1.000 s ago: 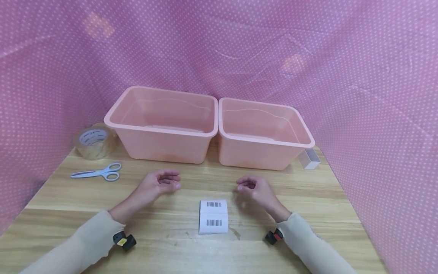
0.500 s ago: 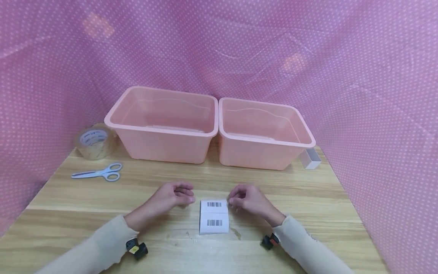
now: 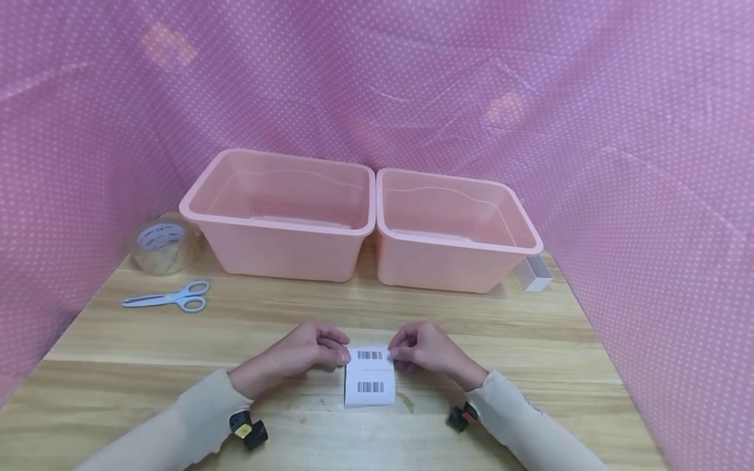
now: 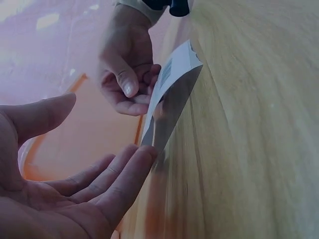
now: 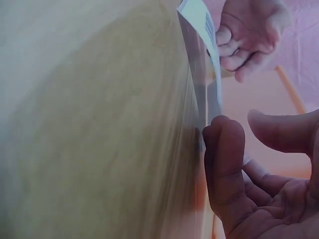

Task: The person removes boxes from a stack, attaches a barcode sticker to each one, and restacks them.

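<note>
Though by barcode paper [image 3: 370, 374], left grip [image 3: 307, 348] and right grip [image 3: 431, 348] unclosed before pink bins [image 3: 283, 252].

Long cream sleeves [image 3: 182, 422] — black left wrist camera [image 3: 254, 434], yellow patch [image 3: 243, 430] — black right wrist camera [image 3: 457, 419], red patch [image 3: 469, 413].

A curtained-off tabletop workstation, walled by pink polka-dot fabric [image 3: 660, 170] around a wood-grain table [image 3: 306, 432]; a roll of clear packing tape [image 3: 171, 260], light-blue scissors [image 3: 174, 297] and barcode labels [image 3: 370, 373] give it a packing-desk look, though whether it stands in a home, shop or office cannot be told
</note>
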`<action>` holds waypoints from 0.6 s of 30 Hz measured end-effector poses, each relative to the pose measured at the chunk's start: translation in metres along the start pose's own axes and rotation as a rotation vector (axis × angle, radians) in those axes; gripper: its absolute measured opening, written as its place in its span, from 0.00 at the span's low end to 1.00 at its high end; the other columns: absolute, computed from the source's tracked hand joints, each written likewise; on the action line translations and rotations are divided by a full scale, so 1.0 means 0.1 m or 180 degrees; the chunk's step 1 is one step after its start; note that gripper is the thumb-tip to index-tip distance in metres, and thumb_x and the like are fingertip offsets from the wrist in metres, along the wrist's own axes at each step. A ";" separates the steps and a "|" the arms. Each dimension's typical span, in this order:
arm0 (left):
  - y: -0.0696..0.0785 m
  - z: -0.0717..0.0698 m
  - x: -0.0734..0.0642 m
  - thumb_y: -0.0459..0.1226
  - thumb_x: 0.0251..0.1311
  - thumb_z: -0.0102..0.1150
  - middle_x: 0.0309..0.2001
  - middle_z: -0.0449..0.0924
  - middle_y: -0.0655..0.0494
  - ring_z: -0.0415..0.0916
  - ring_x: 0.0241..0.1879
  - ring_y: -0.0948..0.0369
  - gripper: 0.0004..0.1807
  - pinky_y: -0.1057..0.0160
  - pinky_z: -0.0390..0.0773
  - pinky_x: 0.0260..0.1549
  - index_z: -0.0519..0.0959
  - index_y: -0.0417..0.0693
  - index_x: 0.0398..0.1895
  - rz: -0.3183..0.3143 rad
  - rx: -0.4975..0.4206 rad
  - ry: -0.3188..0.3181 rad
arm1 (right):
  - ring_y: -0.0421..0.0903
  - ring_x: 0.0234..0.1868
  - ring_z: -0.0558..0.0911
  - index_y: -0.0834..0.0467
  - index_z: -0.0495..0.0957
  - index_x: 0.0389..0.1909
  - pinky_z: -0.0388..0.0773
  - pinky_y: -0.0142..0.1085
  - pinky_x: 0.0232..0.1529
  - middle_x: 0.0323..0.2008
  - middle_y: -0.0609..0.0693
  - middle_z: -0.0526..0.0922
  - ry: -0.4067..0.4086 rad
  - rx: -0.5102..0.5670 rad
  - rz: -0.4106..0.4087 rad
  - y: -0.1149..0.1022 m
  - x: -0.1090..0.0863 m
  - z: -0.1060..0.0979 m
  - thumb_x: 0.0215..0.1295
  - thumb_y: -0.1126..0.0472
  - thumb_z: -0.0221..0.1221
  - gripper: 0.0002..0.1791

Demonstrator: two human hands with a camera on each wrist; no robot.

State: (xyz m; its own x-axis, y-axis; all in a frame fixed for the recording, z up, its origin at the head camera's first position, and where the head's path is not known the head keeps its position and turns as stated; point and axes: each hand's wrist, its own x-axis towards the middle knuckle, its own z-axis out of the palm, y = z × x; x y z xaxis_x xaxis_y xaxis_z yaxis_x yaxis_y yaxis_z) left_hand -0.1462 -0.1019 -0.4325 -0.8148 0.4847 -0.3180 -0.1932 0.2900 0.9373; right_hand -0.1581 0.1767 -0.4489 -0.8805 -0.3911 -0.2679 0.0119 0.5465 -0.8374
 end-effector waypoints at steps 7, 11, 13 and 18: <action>0.02 0.02 0.00 0.40 0.59 0.69 0.49 0.83 0.45 0.81 0.46 0.59 0.30 0.64 0.84 0.47 0.76 0.32 0.60 -0.0018 0.0040 0.0101 | 0.44 0.27 0.83 0.58 0.83 0.37 0.85 0.37 0.29 0.29 0.50 0.85 -0.0027 0.0005 0.0129 -0.05 0.02 0.02 0.62 0.62 0.68 0.06; 0.02 0.01 0.03 0.39 0.59 0.69 0.49 0.84 0.45 0.81 0.46 0.60 0.29 0.66 0.83 0.46 0.76 0.32 0.60 0.0026 -0.0007 0.0175 | 0.44 0.26 0.83 0.59 0.83 0.38 0.84 0.36 0.28 0.29 0.51 0.85 0.0036 -0.0012 0.0159 -0.08 0.06 0.02 0.61 0.63 0.69 0.07; 0.03 0.01 0.05 0.38 0.59 0.69 0.48 0.85 0.45 0.81 0.46 0.60 0.28 0.67 0.83 0.46 0.76 0.32 0.60 0.0047 -0.0029 0.0226 | 0.44 0.26 0.83 0.59 0.83 0.37 0.84 0.36 0.27 0.29 0.51 0.85 0.0088 -0.0027 0.0135 -0.10 0.08 0.03 0.60 0.63 0.69 0.07; 0.02 0.02 0.10 0.35 0.57 0.70 0.47 0.86 0.45 0.82 0.46 0.59 0.27 0.66 0.84 0.46 0.77 0.32 0.59 0.0018 -0.0121 0.0364 | 0.43 0.25 0.82 0.60 0.82 0.37 0.84 0.35 0.26 0.28 0.51 0.84 0.0177 -0.0027 0.0079 -0.13 0.11 0.04 0.60 0.65 0.69 0.07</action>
State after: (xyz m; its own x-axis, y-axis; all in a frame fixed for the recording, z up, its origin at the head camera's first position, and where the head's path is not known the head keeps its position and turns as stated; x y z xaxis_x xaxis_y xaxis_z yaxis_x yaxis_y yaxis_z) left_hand -0.1539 -0.0948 -0.4336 -0.8725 0.3884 -0.2963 -0.2072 0.2551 0.9445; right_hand -0.1666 0.1627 -0.4431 -0.9049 -0.3358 -0.2615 0.0304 0.5619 -0.8266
